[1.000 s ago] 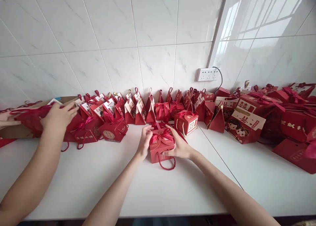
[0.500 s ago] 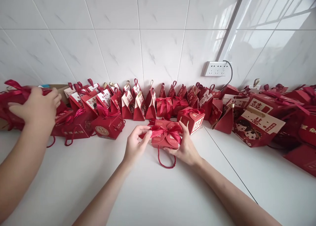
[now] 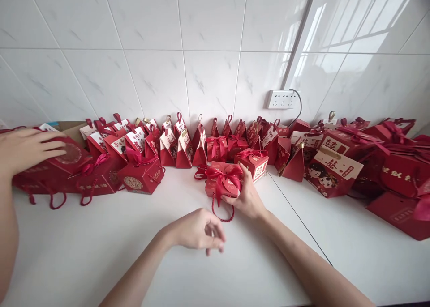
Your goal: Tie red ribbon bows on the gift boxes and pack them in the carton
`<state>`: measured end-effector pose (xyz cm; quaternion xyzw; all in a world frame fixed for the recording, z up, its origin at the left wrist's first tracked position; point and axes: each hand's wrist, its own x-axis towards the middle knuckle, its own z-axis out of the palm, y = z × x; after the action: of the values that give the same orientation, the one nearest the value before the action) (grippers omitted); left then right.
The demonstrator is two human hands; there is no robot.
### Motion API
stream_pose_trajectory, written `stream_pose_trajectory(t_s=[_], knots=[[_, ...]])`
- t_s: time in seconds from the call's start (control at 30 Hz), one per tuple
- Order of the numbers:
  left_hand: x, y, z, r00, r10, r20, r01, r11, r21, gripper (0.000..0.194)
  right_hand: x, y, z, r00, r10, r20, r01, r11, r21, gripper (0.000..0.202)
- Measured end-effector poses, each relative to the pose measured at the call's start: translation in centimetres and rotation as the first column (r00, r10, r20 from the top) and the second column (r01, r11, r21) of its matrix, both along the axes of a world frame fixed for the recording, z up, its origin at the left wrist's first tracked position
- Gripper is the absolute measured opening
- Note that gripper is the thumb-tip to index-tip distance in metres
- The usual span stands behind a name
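A red gift box (image 3: 215,181) with a ribbon bow on top and a looped rope handle (image 3: 223,217) at its front is on the white table. My right hand (image 3: 247,195) grips its right side, thumb and fingers around the edge. In front of the box, my left hand (image 3: 199,231) is apart from it, fingers loosely bent and slightly blurred, with nothing seen in them. Just behind my right hand stands another red box (image 3: 253,164) with a cream label. At the far left, another person's hand (image 3: 30,148) lies over a larger red box (image 3: 63,159).
Several small red and cream gift boxes (image 3: 168,146) line the tiled wall. Larger red boxes (image 3: 399,172) are piled at the right. A power strip (image 3: 281,99) with a cord is on the wall. A seam crosses the white table (image 3: 275,262).
My left hand has let go of the ribbon and moved down toward me. One ribbon end now hangs over the box front. The other person's hand moved left and down.
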<state>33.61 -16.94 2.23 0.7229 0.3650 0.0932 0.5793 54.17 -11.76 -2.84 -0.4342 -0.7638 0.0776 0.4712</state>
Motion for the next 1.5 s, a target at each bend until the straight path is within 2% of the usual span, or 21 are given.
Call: stream_pose_trajectory(t_s=[0.07,0.1,0.13,0.17,0.2,0.23,0.27,0.3,0.37,0.47,0.53,0.6,0.77,0.87,0.93,1.03,1.1,1.2,1.27,1.33,1.5], knots=[[-1.0,1.1,0.6,0.994,-0.107,0.010,0.107,0.974,-0.198,0.020,0.3,0.3,0.0,1.000,0.006,-0.003,-0.006,1.000,0.005,0.100],[-1.3,1.8,0.9,0.991,-0.008,0.134,0.034,0.980,-0.197,0.022,0.4,0.4,-0.1,1.000,0.018,-0.003,-0.018,1.000,0.008,0.100],[-1.5,2.7,1.3,0.936,0.163,0.312,-0.122,0.982,-0.145,0.024,0.5,0.5,-0.1,0.999,0.032,-0.001,-0.032,0.999,0.010,0.100],[-1.5,3.6,1.6,0.780,0.368,0.506,-0.383,0.920,-0.079,0.024,0.6,0.5,-0.1,0.999,0.048,0.001,-0.048,0.999,0.011,0.100],[-1.3,4.4,1.7,0.588,0.491,0.643,-0.613,0.789,-0.042,0.023,0.6,0.5,-0.1,0.998,0.061,0.004,-0.061,0.998,0.008,0.100],[-1.0,5.2,1.7,0.437,0.537,0.721,-0.761,0.648,-0.021,0.020,0.6,0.4,-0.1,0.997,0.071,0.006,-0.071,0.997,0.002,0.099],[-0.6,5.9,1.4,0.353,0.545,0.760,-0.847,0.531,0.012,0.017,0.6,0.4,-0.1,0.997,0.078,0.008,-0.078,0.997,-0.005,0.099],[-0.1,6.3,1.0,0.336,0.536,0.774,-0.887,0.456,0.070,0.013,0.5,0.3,-0.1,0.996,0.085,0.010,-0.085,0.996,-0.010,0.099],[0.6,6.5,-0.3,0.432,0.498,0.752,-0.884,0.401,0.241,0.010,0.5,0.2,-0.2,0.994,0.104,0.015,-0.104,0.995,-0.012,0.099],[0.9,5.8,-2.2,0.646,0.383,0.660,-0.759,0.413,0.503,0.013,0.5,0.1,-0.2,0.989,0.146,0.019,-0.146,0.989,-0.021,0.100],[0.9,5.2,-2.8,0.735,0.292,0.612,-0.675,0.396,0.623,0.020,0.6,0.0,-0.1,0.986,0.163,0.015,-0.163,0.986,-0.028,0.101],[0.7,4.9,-2.7,0.776,0.237,0.584,-0.629,0.357,0.691,0.025,0.7,0.0,-0.1,0.985,0.174,0.013,-0.173,0.984,-0.039,0.102],[0.2,5.0,-1.9,0.849,0.221,0.479,-0.525,0.266,0.808,0.009,1.0,0.2,-0.1,0.973,0.232,0.003,-0.231,0.970,-0.081,0.103],[-0.3,5.0,-1.6,0.905,0.194,0.379,-0.415,0.208,0.886,0.009,1.0,0.1,-0.1,0.972,0.236,0.012,-0.235,0.970,-0.063,0.103],[-0.4,4.9,-1.5,0.924,0.192,0.331,-0.368,0.209,0.906,0.008,1.0,-0.1,-0.1,0.973,0.231,0.024,-0.230,0.972,-0.054,0.103],[-0.3,4.7,-1.3,0.896,0.228,0.382,-0.433,0.248,0.867,0.008,0.9,-0.2,0.2,0.971,0.235,0.043,-0.232,0.971,-0.066,0.102],[-0.2,4.7,-1.1,0.849,0.272,0.452,-0.524,0.335,0.783,0.016,0.9,-0.2,0.4,0.969,0.242,0.053,-0.238,0.969,-0.072,0.101],[0.1,4.7,-0.9,0.774,0.376,0.509,-0.631,0.513,0.582,0.023,0.9,-0.2,0.5,0.967,0.248,0.054,-0.245,0.968,-0.061,0.102],[0.3,4.7,-0.9,0.731,0.444,0.518,-0.676,0.573,0.464,0.025,0.9,-0.2,0.4,0.965,0.259,0.047,-0.255,0.964,-0.075,0.103],[0.4,4.7,-0.8,0.703,0.487,0.518,-0.704,0.583,0.407,0.027,0.9,-0.3,0.3,0.962,0.271,0.041,-0.266,0.959,-0.101,0.104],[0.5,4.6,-0.6,0.639,0.503,0.583,-0.758,0.543,0.362,0.022,1.0,-0.2,0.2,0.958,0.283,0.043,-0.277,0.954,-0.111,0.106]])
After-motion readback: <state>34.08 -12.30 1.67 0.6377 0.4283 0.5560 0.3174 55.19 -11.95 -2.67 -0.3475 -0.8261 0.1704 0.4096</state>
